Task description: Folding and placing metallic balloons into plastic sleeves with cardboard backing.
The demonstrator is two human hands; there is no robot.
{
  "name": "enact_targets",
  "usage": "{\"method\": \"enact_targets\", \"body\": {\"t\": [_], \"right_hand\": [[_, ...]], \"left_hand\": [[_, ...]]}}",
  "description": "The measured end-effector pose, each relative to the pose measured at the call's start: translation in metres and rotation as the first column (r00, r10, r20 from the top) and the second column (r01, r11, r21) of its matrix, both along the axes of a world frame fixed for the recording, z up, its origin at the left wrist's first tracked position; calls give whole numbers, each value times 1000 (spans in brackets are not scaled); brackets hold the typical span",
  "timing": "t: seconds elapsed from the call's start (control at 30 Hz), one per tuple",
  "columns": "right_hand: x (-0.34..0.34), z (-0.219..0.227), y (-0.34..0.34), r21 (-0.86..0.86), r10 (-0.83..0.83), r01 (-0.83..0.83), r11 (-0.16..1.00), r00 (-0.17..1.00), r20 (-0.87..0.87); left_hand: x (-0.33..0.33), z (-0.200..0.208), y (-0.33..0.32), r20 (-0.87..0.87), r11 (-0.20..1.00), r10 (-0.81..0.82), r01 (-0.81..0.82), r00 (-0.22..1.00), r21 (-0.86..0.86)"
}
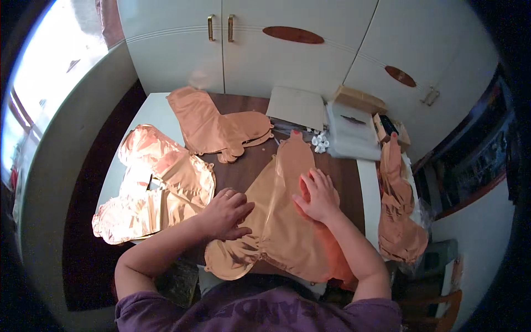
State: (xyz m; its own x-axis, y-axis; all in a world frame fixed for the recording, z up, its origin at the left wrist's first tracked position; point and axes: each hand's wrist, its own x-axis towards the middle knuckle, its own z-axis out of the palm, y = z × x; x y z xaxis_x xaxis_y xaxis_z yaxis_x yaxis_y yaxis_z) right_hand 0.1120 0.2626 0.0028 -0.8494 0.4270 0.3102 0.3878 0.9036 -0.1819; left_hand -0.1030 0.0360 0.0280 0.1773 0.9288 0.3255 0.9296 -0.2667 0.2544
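Observation:
A large flat rose-gold foil balloon (287, 221), not inflated, lies in front of me, its narrow end with a reddish tip pointing away. My right hand (319, 196) rests on its right side, fingers spread and holding nothing. Over its left edge is my left hand (227, 213), a ring on one finger. Those fingers bend loosely, the thumb stands apart, and nothing shows between them. Left of that hand lies a shiny, creased pile of foil balloons (166, 188). Farther back is another flat stack of foil balloons (218, 124).
At the back right stand a white flat box (297, 108), a clear plastic container (354, 130) and a cardboard box (359, 99). Small white pieces (319, 141) lie near them. More foil balloons (397, 205) hang along the right table edge. White cabinets (293, 55) close off the back.

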Motion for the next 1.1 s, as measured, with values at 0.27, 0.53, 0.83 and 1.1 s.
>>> {"method": "enact_targets", "body": {"t": [0.27, 0.53, 0.83, 1.1], "right_hand": [[-93, 23, 47, -119, 196, -226, 967, 955, -224], [-167, 3, 92, 133, -47, 36, 990, 996, 78], [-178, 11, 30, -79, 386, -415, 906, 890, -244], [-210, -22, 27, 175, 582, -558, 811, 800, -149]], "left_hand": [[-48, 8, 34, 33, 989, 149, -149, 988, 6], [-115, -33, 100, -94, 985, 170, -171, 981, 2], [-126, -13, 104, 188, 965, 256, -238, 948, -112], [-149, -12, 89, 295, 933, 361, -341, 885, -117]]}}
